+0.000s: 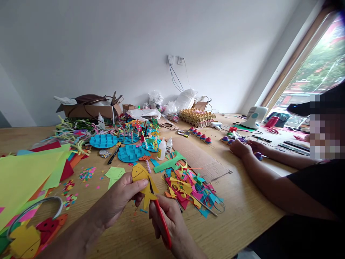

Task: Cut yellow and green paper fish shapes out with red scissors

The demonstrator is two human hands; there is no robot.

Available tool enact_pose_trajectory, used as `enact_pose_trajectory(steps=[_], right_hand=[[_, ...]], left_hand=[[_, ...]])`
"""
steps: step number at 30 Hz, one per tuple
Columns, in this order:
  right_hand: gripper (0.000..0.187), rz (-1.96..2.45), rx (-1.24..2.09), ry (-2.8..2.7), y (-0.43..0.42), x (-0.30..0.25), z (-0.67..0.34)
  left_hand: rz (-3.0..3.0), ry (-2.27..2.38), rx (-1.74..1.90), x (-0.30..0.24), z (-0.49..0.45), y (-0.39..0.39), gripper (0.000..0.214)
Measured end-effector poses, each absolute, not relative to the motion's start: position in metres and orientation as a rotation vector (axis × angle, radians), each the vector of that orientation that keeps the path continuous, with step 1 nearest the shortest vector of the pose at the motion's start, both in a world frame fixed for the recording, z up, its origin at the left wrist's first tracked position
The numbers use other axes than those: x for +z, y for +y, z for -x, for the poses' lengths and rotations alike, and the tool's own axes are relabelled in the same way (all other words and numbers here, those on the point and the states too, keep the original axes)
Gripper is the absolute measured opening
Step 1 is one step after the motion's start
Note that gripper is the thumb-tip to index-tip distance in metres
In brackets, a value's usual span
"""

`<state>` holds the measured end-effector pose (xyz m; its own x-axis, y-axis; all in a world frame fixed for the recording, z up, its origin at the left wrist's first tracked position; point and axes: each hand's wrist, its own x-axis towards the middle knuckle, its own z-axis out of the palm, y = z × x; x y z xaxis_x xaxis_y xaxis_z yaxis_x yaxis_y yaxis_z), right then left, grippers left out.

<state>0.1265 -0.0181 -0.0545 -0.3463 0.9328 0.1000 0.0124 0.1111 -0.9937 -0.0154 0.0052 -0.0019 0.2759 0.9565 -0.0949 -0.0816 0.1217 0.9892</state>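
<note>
My left hand (120,199) pinches a yellow paper fish shape (142,180) over the wooden table (242,212). My right hand (168,217) grips red-handled scissors (161,217), whose blades point up into the yellow paper's lower edge. Just to the right lies a heap of coloured paper scraps (188,189).
Large coloured paper sheets (29,172) lie at left, with blue paper discs (104,141) and glue bottles (162,148) beyond. A flat cardboard sheet (199,158), egg trays (196,117) and a cluttered box (88,108) stand farther back. Another person's arms (269,172) rest on the table at right.
</note>
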Motion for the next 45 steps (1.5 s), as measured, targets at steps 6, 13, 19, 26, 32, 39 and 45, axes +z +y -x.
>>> enact_pose_trajectory(steps=[6,13,19,26,32,39,45], right_hand=[[0.042,0.989,1.385,-1.540,-0.0182,-0.0603,-0.1303],[0.042,0.999,1.387,-1.541,-0.0184,-0.0600,-0.1315],[0.045,1.014,1.377,-1.547,-0.0179,-0.0611,-0.1306],[0.046,0.960,1.374,-1.533,-0.0178,-0.0596,-0.1272],[0.049,0.959,1.372,-1.528,-0.0184,-0.0586,-0.1272],[0.047,0.989,1.354,-1.560,-0.0191,-0.0620,-0.1279],[0.042,1.020,1.377,-1.551,-0.0193,-0.0618,-0.1297]], left_hand=[[-1.185,1.001,0.947,-0.0017,0.0186,0.0047,0.021],[-1.215,1.024,0.961,0.0018,0.0173,0.0050,0.023],[-1.230,1.014,1.013,0.0035,0.0158,0.0069,0.020],[-1.257,0.973,0.964,0.0007,0.0169,0.0077,0.020],[-1.243,0.946,0.956,0.0007,0.0183,0.0070,0.021],[-1.213,0.947,0.939,0.0013,0.0199,0.0074,0.022],[-1.181,0.952,0.924,0.0048,0.0189,0.0064,0.022]])
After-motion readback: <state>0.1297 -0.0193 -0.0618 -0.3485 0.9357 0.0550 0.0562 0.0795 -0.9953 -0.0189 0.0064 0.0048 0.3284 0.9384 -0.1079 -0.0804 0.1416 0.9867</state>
